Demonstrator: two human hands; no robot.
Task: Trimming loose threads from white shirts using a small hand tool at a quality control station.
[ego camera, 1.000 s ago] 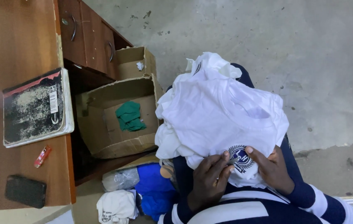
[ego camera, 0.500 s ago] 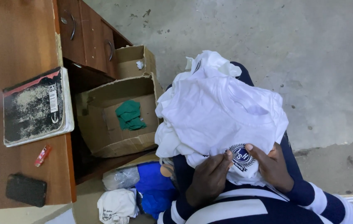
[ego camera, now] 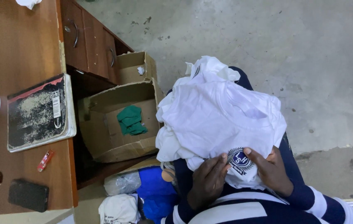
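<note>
A pile of white t-shirts (ego camera: 220,114) lies on my lap, the top one bearing a round blue emblem (ego camera: 240,159) near its lower edge. My left hand (ego camera: 207,180) presses on the shirt's near edge just left of the emblem. My right hand (ego camera: 269,170) rests on the cloth just right of it, fingers spread flat. Neither hand lifts the shirt. My sleeves are dark blue with white stripes.
An open cardboard box (ego camera: 116,122) holding a green cloth (ego camera: 130,120) stands on the floor to my left, a smaller box (ego camera: 135,66) behind it. A wooden desk (ego camera: 18,45) carries a worn notebook (ego camera: 39,112), a dark phone (ego camera: 29,195) and a small red lighter (ego camera: 45,160). Bags lie below.
Both hands have barely shifted on the shirt's edge; the view has moved slightly. Nothing was picked up or let go.
</note>
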